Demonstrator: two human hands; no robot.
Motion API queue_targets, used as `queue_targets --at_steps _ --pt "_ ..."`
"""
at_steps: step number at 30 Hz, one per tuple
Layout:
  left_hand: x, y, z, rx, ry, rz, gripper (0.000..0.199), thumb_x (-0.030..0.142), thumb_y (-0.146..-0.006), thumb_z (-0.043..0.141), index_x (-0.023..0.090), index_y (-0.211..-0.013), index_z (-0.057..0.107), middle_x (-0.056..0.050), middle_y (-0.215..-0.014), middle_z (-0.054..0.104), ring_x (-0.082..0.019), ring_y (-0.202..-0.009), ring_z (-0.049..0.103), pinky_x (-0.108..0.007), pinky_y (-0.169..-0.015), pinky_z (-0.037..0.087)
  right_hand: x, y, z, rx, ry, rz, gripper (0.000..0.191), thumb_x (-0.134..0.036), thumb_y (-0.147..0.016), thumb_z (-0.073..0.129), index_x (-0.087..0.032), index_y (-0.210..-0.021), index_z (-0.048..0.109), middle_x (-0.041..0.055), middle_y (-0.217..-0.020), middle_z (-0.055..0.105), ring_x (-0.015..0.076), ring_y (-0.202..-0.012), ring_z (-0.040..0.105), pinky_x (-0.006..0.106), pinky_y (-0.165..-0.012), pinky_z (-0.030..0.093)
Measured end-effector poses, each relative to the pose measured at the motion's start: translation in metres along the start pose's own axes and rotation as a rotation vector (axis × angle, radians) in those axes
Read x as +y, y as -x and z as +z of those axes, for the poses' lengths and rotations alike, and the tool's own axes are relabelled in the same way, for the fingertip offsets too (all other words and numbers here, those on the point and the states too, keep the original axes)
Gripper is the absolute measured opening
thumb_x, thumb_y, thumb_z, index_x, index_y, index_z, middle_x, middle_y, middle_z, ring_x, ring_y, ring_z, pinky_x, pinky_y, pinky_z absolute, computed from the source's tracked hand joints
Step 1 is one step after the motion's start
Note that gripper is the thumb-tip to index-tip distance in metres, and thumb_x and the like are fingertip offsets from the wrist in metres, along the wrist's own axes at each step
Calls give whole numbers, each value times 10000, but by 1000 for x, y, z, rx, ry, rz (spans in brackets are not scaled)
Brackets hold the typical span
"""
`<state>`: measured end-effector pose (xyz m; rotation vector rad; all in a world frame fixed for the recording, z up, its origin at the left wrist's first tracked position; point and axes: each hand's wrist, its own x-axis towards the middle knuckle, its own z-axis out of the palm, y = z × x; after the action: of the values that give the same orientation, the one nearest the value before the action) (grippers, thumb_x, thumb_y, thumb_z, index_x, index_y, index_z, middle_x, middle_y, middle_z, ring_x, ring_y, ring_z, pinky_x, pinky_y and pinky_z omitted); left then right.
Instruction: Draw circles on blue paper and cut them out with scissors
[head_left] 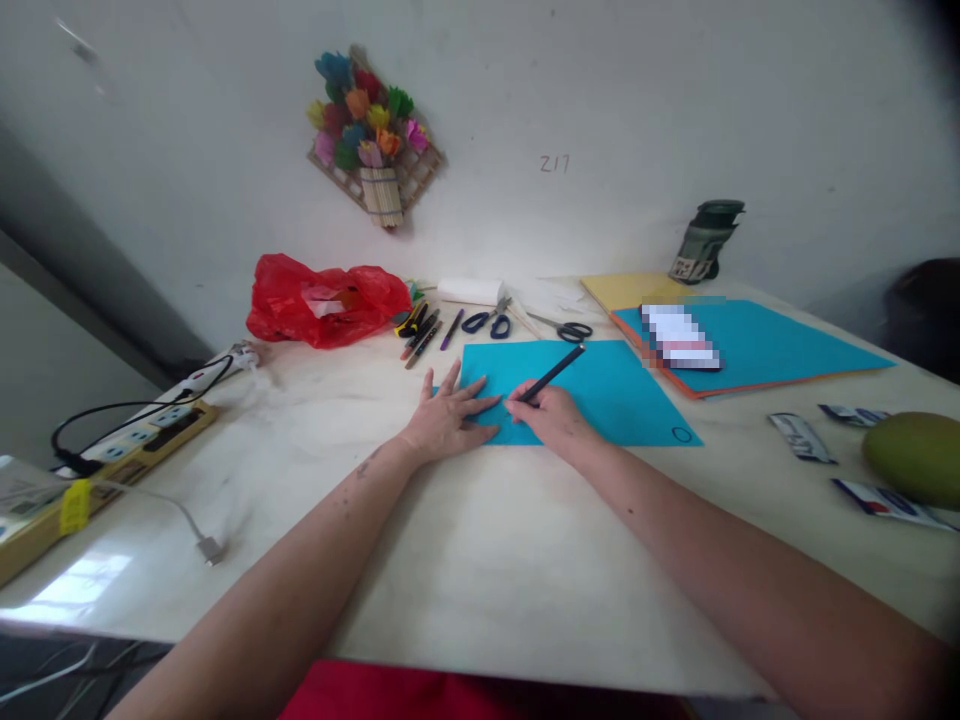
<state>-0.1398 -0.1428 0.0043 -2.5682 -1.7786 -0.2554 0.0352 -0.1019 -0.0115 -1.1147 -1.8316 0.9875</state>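
Observation:
A sheet of blue paper (600,385) lies flat on the table in front of me, with a small dark circle drawn near its lower right corner. My left hand (452,415) rests on its left edge, fingers spread. In my right hand (553,412) is a black pencil (556,372), tilted with its end up to the right. Its tip is down at the paper beside my left fingertips, mostly hidden by my fingers, so any mark there cannot be made out.
Behind the sheet lie scissors (568,328), more scissors (491,318) and several markers (425,340). A red plastic bag (326,305) is back left, a power strip (142,440) at left. Stacked coloured paper (795,345) carries a phone (681,336); a green fruit (915,458) sits right.

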Motion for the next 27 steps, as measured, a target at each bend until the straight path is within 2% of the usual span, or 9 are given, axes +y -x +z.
queue_targets --at_steps 5,10,27 --pt "-1 0 0 -6 3 17 546 618 -740 380 392 -1236 392 55 -1362 296 -279 -1289 -16 -574 -953 -101 3 -1 0 8 -10 35 184 -375 -688 537 -193 -661 541 -6 -522 585 131 -513 561 241 -513 416" --pt "-3 0 2 3 1 23 553 626 -735 378 394 -1237 390 58 -1363 295 -287 -1287 -18 -577 -951 -103 7 -2 0 27 -23 10 208 -402 -694 534 -196 -664 538 -8 -520 576 132 -516 556 243 -511 409" --pt "-2 -1 1 -28 23 1 578 660 -726 348 392 -1235 398 67 -1370 276 -294 -1285 -35 -569 -959 -109 2 1 -1 -13 21 33 185 -372 -702 531 -191 -669 544 -10 -520 568 119 -506 531 228 -503 396"
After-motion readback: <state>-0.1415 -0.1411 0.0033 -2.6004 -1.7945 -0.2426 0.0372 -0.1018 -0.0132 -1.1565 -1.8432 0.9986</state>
